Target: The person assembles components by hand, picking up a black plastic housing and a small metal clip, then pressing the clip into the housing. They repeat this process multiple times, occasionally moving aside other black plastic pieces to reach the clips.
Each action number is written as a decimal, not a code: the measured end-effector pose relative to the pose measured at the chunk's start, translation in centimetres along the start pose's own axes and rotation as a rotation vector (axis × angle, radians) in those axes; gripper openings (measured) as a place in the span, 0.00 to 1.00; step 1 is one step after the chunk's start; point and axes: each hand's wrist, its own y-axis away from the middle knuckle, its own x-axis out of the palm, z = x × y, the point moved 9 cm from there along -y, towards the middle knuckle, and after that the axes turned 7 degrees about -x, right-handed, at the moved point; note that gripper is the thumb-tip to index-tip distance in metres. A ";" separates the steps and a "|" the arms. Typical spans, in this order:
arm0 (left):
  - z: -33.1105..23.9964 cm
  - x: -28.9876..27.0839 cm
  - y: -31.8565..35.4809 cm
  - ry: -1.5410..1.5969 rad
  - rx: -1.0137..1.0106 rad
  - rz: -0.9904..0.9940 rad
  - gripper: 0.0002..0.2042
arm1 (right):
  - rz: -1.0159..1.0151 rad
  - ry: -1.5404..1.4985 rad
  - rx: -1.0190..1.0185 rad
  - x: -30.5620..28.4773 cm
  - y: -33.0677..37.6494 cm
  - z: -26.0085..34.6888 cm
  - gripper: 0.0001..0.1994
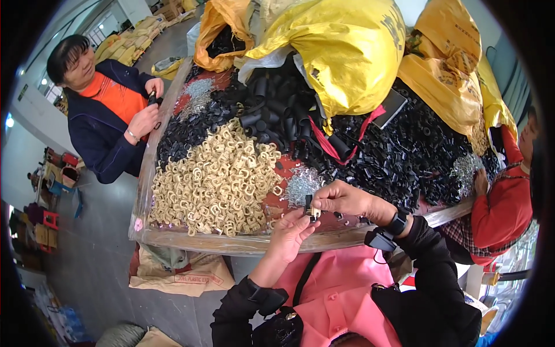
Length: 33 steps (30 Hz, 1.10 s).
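left hand (292, 232): palm up just over the near rim of the table, fingers curled around the bottom of a small beige clip (314, 213); closed on it.
right hand (345, 199): comes in from the right, thumb and fingertips pinched on a small black tube piece (309, 202) that stands on top of the beige clip; closed on it.
where the two parts are: between both hands, above the table's front edge, just beside the pile of small silver metal bits (300, 185).
wrist gear: a black band with a small black box on the right wrist (386, 231); a black strap on the left forearm (267, 298).
table (231, 243): wooden rim wrapped in clear film, red top showing in gaps.
beige pile (217, 185): large heap of beige clips on the near left of the table.
black tubes (277, 113): heap of short black tubes in the middle, behind the beige pile.
small black parts (399, 156): wide heap on the right half.
yellow sacks (347, 52): big glossy yellow bags at the far side, dark print on them, one spilling black parts; a red strap (324, 141) lies below.
brown paper sack (185, 272): crumpled on the floor under the table's near left, red lettering on its edge.
person at left (110, 110): dark jacket over orange top, hands on a small black part.
person at right (500, 202): red sleeve, hand at the table edge.
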 end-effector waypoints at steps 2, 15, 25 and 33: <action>0.2 0.5 0.1 -0.018 -0.002 0.019 0.11 | -0.026 0.043 -0.041 0.0 0.4 0.6 0.11; 0.4 -0.3 0.6 -0.019 -0.033 0.020 0.11 | -0.257 0.150 -0.008 0.5 0.9 -0.7 0.08; -0.7 -1.4 0.2 0.004 -0.020 -0.029 0.10 | -0.268 0.083 0.025 0.7 -1.3 -1.7 0.06; -2.6 -3.7 0.4 -0.007 -0.022 -0.051 0.08 | -0.247 0.546 -0.065 -2.8 -6.3 -0.9 0.06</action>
